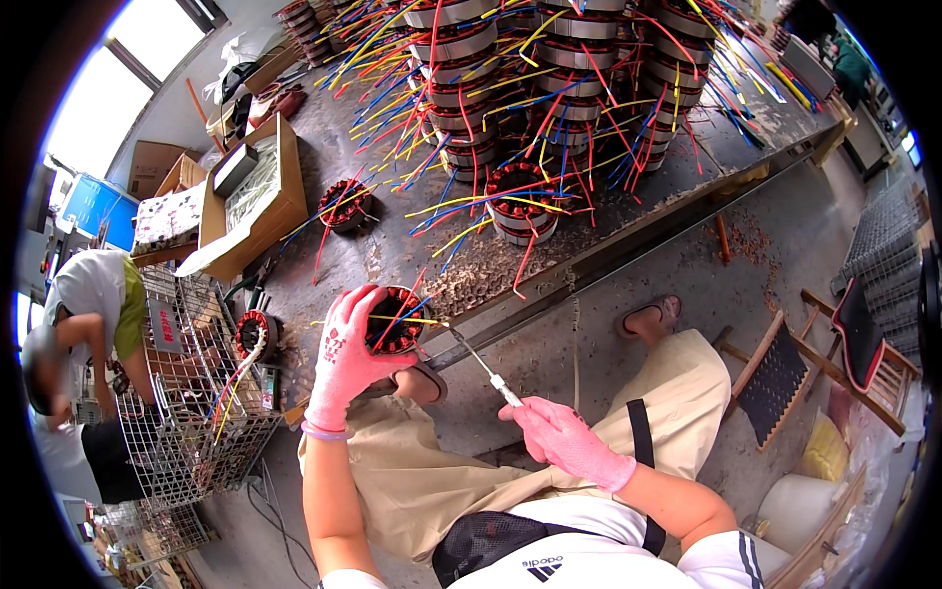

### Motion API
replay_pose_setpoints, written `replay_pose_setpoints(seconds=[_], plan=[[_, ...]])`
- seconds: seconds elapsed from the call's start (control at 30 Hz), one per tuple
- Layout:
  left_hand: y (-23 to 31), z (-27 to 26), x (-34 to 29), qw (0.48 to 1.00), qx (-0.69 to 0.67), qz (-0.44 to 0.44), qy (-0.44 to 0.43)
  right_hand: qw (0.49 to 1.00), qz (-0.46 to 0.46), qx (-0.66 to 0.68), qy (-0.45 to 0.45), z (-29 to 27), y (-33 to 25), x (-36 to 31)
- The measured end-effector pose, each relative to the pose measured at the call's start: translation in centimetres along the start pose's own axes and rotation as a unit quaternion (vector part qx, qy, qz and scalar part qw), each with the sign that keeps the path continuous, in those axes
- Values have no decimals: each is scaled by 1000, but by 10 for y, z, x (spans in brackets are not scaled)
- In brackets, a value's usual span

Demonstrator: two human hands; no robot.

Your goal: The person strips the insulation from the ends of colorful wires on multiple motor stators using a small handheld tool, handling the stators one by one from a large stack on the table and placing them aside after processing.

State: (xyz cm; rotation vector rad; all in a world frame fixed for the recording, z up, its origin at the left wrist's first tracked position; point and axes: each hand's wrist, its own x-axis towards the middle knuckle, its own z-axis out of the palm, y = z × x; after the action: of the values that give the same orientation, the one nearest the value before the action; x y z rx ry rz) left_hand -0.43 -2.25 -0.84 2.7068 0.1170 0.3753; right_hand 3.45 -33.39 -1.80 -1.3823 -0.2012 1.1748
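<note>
My left hand [345,346], in a pink glove, grips the near-left side of a motor stator [400,339] at the table's front edge. Red windings line this ring, and blue, red and yellow wires stick out of it. In my right hand [574,444], also gloved in pink, is a thin tool [490,374] with a white handle and a long metal shaft. Its tip points at the stator's right rim, near the yellow wire's end; whether they touch I cannot tell. Another stator [525,211] with loose wires stands beyond, near the edge.
Tall stacks of stators [461,74] bristle with wires across the table's back. A single stator [345,204] lies left of them, near a cardboard box [289,187]. At left, a person [93,294] bends beside a wire cart [186,412]. A wooden chair [770,383] lies at right.
</note>
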Motion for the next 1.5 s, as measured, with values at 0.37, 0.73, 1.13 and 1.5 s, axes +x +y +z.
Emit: replay_pose_setpoints(seconds=[0.37,0.73,1.13,1.5], plan=[[-2,2,-2,1000,12,1,15,1000,10,8,3,0,-2,0],[-1,3,-1,1000,10,-4,10,1000,-1,2,4,-1,4,3],[-4,4,-2,1000,-3,-12,2,1000,-3,-4,8,-2,4,3],[1,2,0,1000,6,1,11,1000,8,22,0,-1,8,4]])
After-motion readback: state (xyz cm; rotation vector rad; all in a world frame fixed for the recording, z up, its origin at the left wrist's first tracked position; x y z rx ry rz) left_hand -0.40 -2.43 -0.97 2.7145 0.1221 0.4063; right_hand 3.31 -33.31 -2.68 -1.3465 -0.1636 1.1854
